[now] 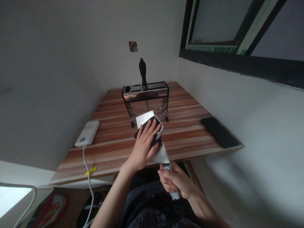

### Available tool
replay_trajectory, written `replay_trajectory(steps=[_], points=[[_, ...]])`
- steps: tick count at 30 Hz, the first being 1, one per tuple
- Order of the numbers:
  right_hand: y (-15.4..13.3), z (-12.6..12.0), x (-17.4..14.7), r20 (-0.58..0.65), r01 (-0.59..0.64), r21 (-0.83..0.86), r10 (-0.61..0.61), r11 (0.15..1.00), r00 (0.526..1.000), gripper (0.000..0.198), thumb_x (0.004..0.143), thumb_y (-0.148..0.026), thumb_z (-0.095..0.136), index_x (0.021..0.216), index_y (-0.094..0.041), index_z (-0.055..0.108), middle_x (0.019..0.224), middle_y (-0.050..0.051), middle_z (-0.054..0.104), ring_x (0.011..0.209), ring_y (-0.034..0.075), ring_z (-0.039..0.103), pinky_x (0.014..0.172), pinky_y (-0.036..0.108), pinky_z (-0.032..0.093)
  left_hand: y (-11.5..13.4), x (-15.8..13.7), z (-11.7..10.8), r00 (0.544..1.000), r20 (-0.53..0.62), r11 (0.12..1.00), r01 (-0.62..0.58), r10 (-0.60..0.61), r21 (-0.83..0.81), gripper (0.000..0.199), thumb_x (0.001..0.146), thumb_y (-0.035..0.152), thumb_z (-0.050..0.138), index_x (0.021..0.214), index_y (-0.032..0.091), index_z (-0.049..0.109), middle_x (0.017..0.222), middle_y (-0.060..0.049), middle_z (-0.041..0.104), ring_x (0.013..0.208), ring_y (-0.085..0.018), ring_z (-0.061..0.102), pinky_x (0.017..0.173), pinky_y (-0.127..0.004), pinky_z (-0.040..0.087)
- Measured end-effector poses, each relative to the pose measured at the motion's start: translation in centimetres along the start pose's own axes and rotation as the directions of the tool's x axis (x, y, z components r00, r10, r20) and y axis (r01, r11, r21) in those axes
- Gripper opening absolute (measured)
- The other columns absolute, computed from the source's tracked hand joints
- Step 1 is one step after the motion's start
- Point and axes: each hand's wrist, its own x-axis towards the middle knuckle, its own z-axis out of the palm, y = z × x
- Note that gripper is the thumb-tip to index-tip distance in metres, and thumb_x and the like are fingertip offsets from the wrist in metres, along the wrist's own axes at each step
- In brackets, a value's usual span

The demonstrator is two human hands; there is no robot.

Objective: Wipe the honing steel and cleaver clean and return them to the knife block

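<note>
A kitchen cleaver (162, 154) with a broad silver blade points away from me over the table's front edge. My right hand (174, 180) is wrapped around its handle, which seems covered in clear plastic. On the blade lies a folded black and white cloth (159, 131). My left hand (142, 145) presses that cloth onto the metal, thumb toward the handle and fingers along the cloth. The blade's far end sticks out beyond the cloth, while its middle is hidden underneath.
Behind the blade stands a knife block (146, 95) with a black-handled tool (142, 72) in it. On the wood-grain table (111, 126), a white power bank (88, 133) with a cable (86, 164) lies left, a black phone (219, 132) right. Walls border the table.
</note>
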Motion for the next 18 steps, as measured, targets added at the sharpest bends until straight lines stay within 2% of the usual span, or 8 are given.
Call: replay_trajectory(steps=[5,9,18], points=[[0.1,0.1,0.0,0.014,-0.019,0.033,0.018,0.999,1.0,0.029,0.071,-0.035,0.071,0.073,-0.018,0.047,0.051,-0.012,0.037,0.034,-0.001,0.022,0.032,0.014,0.016,-1.8,1.7,-0.7,0.994,-0.111,1.0,0.008,-0.007,0.006,0.053,0.097,0.027,0.03,0.148,0.024,0.016,0.156,-0.007,0.012,0.144,-0.023,0.004,0.115,-0.048,0.003],[0.3,0.1,0.1,0.035,-0.008,0.048,0.007,0.999,0.999,0.028,0.072,-0.034,0.07,0.074,-0.018,0.047,0.051,-0.012,0.036,0.034,-0.001,0.021,0.032,0.014,0.017,-2.8,2.6,-1.0,0.988,-0.152,0.999,0.032,-0.033,-0.012,0.052,0.097,0.03,0.028,0.148,0.024,0.016,0.156,-0.007,0.014,0.144,-0.022,0.006,0.115,-0.048,0.004],[-0.1,0.3,0.0,0.028,-0.058,0.047,0.057,0.997,0.998,0.033,0.069,-0.036,0.073,0.068,-0.017,0.046,0.046,-0.012,0.035,0.033,-0.001,0.02,0.032,0.015,0.013,-2.7,2.1,-0.4,0.978,-0.198,0.998,0.067,-0.061,0.021,0.052,0.095,0.026,0.031,0.146,0.022,0.022,0.155,-0.007,0.02,0.143,-0.021,0.012,0.115,-0.047,0.005]])
